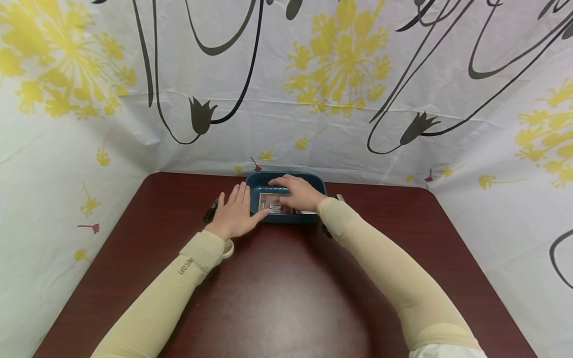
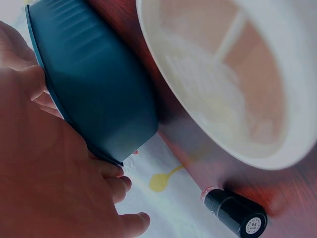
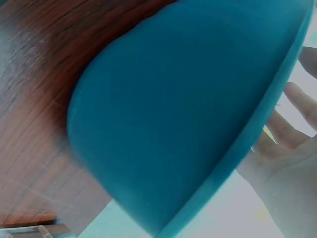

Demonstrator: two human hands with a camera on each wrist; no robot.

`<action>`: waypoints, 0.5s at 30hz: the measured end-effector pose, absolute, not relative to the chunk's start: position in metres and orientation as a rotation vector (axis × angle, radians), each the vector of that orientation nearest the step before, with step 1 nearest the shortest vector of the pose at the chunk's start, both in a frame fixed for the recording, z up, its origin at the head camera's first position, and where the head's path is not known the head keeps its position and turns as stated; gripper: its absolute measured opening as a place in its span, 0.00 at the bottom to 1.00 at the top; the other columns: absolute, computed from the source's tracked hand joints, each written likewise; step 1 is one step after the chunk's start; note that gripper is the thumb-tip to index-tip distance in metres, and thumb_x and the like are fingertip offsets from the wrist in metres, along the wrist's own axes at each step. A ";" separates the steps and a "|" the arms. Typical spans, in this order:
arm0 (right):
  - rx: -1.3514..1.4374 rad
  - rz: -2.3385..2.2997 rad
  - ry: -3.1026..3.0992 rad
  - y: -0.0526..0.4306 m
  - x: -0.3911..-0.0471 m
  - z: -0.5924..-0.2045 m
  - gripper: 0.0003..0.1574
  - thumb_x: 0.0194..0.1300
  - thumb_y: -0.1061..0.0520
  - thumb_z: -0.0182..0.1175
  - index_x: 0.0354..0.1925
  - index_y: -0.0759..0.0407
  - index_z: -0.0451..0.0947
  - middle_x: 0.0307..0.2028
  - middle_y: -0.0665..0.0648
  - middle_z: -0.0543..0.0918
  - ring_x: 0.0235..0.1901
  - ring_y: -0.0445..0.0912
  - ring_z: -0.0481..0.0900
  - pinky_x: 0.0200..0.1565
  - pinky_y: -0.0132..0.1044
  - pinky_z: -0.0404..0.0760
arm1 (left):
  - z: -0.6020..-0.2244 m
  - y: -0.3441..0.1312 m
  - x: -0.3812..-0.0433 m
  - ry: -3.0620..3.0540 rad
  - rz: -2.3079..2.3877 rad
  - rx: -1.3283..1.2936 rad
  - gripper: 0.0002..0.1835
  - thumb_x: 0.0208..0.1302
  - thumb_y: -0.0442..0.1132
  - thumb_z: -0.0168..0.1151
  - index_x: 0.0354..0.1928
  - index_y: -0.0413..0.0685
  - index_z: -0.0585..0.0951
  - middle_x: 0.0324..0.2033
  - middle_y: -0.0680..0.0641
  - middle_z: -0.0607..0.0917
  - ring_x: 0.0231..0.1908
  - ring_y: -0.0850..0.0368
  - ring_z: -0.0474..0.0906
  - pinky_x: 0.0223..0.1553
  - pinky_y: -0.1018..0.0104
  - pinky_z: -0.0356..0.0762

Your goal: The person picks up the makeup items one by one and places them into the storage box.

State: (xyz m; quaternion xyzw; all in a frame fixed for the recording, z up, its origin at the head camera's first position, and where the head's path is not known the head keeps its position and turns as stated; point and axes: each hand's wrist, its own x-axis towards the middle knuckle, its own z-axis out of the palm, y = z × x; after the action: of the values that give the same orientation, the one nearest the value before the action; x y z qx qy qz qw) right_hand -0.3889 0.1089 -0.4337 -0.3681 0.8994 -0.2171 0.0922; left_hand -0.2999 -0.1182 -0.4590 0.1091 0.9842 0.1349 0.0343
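A teal plastic basin (image 1: 286,219) stands at the far edge of the table. My left hand (image 1: 235,214) rests on its left rim, fingers straight and thumb spread toward the front. Over the basin's inside reaches my right hand (image 1: 297,193), its fingers loosely bent and apart. A flat case with a grid of compartments, like an eyeshadow palette (image 1: 265,204), lies in the basin, partly hidden by the right hand. In the left wrist view a black lipstick tube (image 2: 237,213) with a round "04" label lies outside the basin, near the left hand.
Right of the basin, partly behind the right forearm, are a thin pale item (image 1: 340,197) and a dark item (image 1: 327,231). A clear-edged object (image 3: 29,231) shows at the right wrist view's corner. Patterned white cloth (image 1: 268,124) hangs behind the dark red table (image 1: 277,288).
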 end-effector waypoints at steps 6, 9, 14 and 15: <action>-1.085 -0.676 2.710 0.122 -0.385 -0.430 0.32 0.73 0.48 0.60 0.72 0.45 0.69 0.67 0.53 0.71 0.62 0.52 0.73 0.61 0.53 0.73 | -0.461 -0.118 -0.301 3.047 0.408 0.343 0.56 0.68 0.77 0.36 0.79 0.37 0.45 0.79 0.37 0.44 0.78 0.42 0.39 0.71 0.34 0.33; -1.092 -0.703 2.724 0.128 -0.382 -0.430 0.32 0.73 0.48 0.60 0.72 0.47 0.69 0.67 0.53 0.71 0.63 0.52 0.72 0.61 0.53 0.73 | -0.461 -0.118 -0.301 3.048 0.412 0.341 0.56 0.68 0.77 0.36 0.79 0.37 0.45 0.79 0.37 0.44 0.78 0.42 0.39 0.71 0.34 0.34; -1.089 -0.749 2.750 0.139 -0.373 -0.427 0.31 0.73 0.48 0.60 0.71 0.45 0.70 0.66 0.52 0.72 0.63 0.49 0.72 0.61 0.52 0.73 | -0.459 -0.117 -0.301 3.043 0.419 0.331 0.55 0.68 0.76 0.38 0.79 0.37 0.45 0.79 0.37 0.44 0.78 0.42 0.39 0.72 0.35 0.33; -1.091 -0.760 2.756 0.141 -0.371 -0.427 0.31 0.73 0.48 0.61 0.71 0.44 0.70 0.66 0.52 0.72 0.63 0.49 0.72 0.60 0.52 0.74 | -0.459 -0.117 -0.301 3.043 0.416 0.329 0.55 0.69 0.76 0.38 0.79 0.37 0.45 0.79 0.37 0.44 0.78 0.42 0.39 0.72 0.35 0.32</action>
State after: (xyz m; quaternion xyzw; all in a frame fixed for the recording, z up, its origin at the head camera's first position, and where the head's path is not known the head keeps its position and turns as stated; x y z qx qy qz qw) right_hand -0.3713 0.1414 -0.4272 -0.3561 0.8999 -0.2483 0.0408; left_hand -0.3008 -0.1170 -0.4592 0.1066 0.9848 0.1347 0.0262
